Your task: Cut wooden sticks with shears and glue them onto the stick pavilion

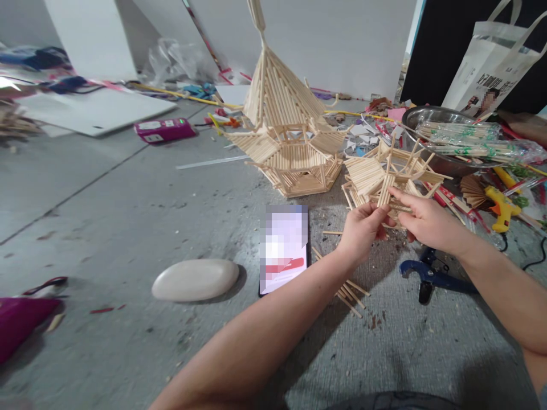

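Both my hands meet over a small roof-like frame of thin wooden sticks [387, 176] held just above the grey floor. My left hand [362, 229] pinches its near edge from below, fingers closed on the sticks. From the right, my right hand [425, 219] grips the same frame with thumb and fingers wrapped round a stick. Behind it stands a tall pagoda model of wooden sticks [284, 122]. Loose sticks [350, 293] lie on the floor under my left forearm.
A phone [283, 249] and a smooth white stone [195, 279] lie on the floor to the left. Blue-handled cutters [431, 274] rest under my right wrist. A yellow glue gun [502, 206], a metal bowl [431, 117] with bagged sticks and a white tote bag [491, 62] crowd the right.
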`<state>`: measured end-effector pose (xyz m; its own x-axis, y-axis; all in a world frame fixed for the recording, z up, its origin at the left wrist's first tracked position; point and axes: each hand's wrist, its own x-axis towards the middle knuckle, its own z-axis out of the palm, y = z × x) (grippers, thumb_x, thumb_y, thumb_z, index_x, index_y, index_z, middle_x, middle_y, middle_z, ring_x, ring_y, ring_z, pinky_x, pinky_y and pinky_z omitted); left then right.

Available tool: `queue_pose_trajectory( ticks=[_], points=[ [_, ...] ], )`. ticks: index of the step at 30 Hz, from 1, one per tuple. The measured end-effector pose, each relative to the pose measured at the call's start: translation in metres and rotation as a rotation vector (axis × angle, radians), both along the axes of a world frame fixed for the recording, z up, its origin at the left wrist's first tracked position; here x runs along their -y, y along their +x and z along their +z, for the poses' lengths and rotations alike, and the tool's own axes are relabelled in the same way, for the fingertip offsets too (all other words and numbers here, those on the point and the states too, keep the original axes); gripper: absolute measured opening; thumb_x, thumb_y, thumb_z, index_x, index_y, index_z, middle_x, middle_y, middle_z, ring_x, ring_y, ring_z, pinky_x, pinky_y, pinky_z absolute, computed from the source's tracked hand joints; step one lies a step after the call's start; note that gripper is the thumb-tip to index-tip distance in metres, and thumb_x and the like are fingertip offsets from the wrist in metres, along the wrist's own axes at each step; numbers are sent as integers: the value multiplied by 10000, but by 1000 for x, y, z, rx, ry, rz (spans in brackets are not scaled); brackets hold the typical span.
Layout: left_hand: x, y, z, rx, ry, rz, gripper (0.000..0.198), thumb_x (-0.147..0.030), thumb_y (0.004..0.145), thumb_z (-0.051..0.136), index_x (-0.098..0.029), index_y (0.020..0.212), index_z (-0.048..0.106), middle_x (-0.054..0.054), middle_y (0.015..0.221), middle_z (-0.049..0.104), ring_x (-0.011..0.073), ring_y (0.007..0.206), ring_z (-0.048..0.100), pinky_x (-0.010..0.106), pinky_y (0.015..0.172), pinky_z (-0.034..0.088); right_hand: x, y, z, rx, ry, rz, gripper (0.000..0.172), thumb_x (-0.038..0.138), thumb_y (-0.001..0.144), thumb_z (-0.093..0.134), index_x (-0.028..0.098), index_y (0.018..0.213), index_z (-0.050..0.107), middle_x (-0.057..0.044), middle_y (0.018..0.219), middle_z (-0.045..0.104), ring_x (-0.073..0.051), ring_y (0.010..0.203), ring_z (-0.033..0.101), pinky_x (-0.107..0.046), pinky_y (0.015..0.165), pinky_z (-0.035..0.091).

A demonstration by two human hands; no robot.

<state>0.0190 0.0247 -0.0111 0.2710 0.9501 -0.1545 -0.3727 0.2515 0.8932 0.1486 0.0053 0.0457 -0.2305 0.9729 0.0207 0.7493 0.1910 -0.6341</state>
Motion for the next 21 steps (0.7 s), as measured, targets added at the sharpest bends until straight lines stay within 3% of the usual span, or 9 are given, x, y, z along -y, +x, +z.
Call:
queue_pose_trajectory(
  ticks=[5,12,21],
  points=[
    [0,0,0,-15,20,10,185,-295,704,602,-133,647,534,-6,540,605,34,319,419,175,339,305,0,0,-1,-19,13,17,541,128,779,383,230,1309,405,-58,1013,662,-85,452,511,-251,477,450],
    [1,1,1,-9,19,5,180,-285,704,602,-130,652,525,-14,508,589,34,312,420,163,331,303,1,-2,2,23,19,4,521,127,770,386,221,1278,449,-50,941,676,-122,559,561,-273,538,462],
    [0,2,-1,30,-22,-5,201,-305,681,624,-133,647,527,-16,525,594,32,315,417,168,331,304,1,-1,0,-34,22,28,540,120,776,387,224,1305,412,-50,930,676,-112,519,550,-260,494,464]
  ],
)
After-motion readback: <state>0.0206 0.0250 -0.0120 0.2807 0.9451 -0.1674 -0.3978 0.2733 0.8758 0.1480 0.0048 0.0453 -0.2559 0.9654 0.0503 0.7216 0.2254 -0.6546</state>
